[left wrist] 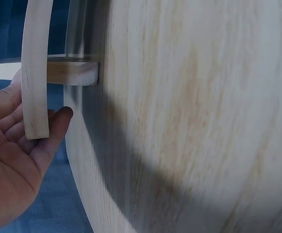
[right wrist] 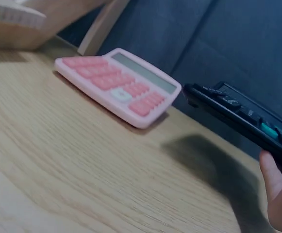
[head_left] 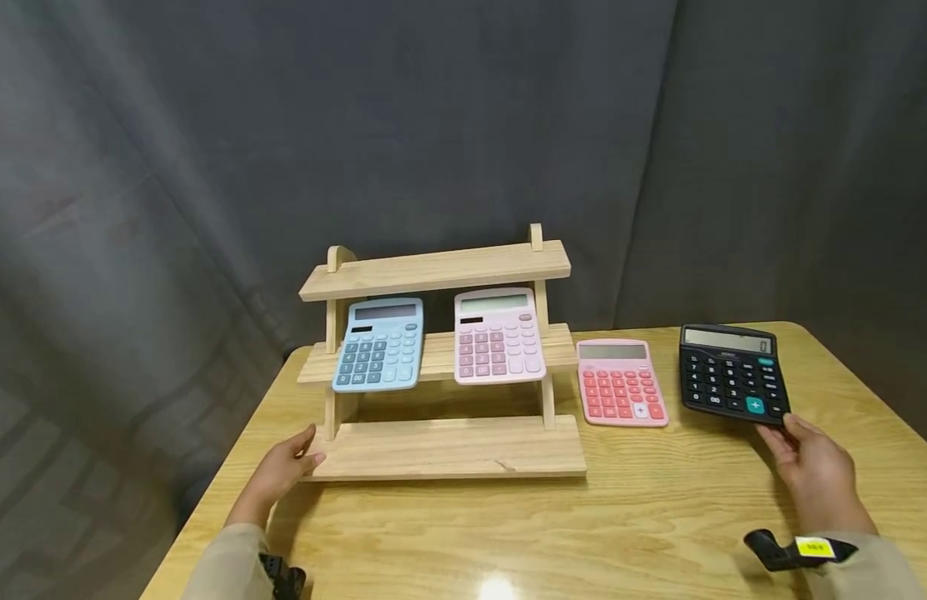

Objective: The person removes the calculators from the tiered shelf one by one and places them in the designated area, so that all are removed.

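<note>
Left hand (head_left: pixel 276 471): well apart from the other, curled about the left end of the bottom board of the wooden stand (head_left: pixel 448 450).
Right hand (head_left: pixel 819 467): and here the near right corner of the black calculator (head_left: pixel 734 375) is pinched.
Black calculator: held ahead and left of the right hand, clear of the wood, a shadow being cast below; its long axis is pointed away from the person, display end farthest.
Nearer hand: the right, easily; the stand is found off to the left, with the pink calculator (head_left: pixel 622 385) in between.
Pink calculator: rested on the table (head_left: pixel 433 533), just beside the stand, its plastic-looking corners rounded.
Stand: three stepped boards are seen, pale and grained, a knot marked low in front.
Middle shelf: the blue calculator (head_left: pixel 379 346) and lilac calculator (head_left: pixel 499 337) are propped there, leaned back.
Table: yellowish grain, caught by glare.
Curtain (head_left: pixel 471 125): grey cloth, softly folded, is hung behind.
</note>
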Demonstrator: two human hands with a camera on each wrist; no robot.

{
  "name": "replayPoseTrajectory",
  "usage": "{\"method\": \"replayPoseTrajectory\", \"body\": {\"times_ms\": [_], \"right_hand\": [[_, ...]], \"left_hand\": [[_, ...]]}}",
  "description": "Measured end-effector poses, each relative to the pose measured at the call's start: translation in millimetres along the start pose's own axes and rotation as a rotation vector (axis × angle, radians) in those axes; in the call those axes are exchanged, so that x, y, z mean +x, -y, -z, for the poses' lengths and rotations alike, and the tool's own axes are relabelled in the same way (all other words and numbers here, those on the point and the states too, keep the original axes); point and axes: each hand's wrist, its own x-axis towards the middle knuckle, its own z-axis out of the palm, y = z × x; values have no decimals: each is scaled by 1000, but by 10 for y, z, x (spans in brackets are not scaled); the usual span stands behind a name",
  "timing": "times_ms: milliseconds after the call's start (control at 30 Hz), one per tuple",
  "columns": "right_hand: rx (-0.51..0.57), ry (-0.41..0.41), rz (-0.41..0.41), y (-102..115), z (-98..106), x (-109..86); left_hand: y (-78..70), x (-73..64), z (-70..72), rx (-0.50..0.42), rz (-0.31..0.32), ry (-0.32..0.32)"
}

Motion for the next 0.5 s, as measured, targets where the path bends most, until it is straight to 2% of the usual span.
{"method": "replayPoseTrajectory", "body": {"times_ms": [200, 267, 433, 500], "right_hand": [[-76, -32, -43, 70, 71, 60], [-150, -16, -48, 84, 111, 67], [-205, 5, -60, 136, 211, 112], [-213, -20, -74, 172, 231, 144]], "left_hand": [[1, 1, -2, 14, -7, 1], [9, -4, -3, 29, -3, 0], [24, 4, -13, 38, -2, -1], [23, 15, -19, 38, -7, -3]]}}
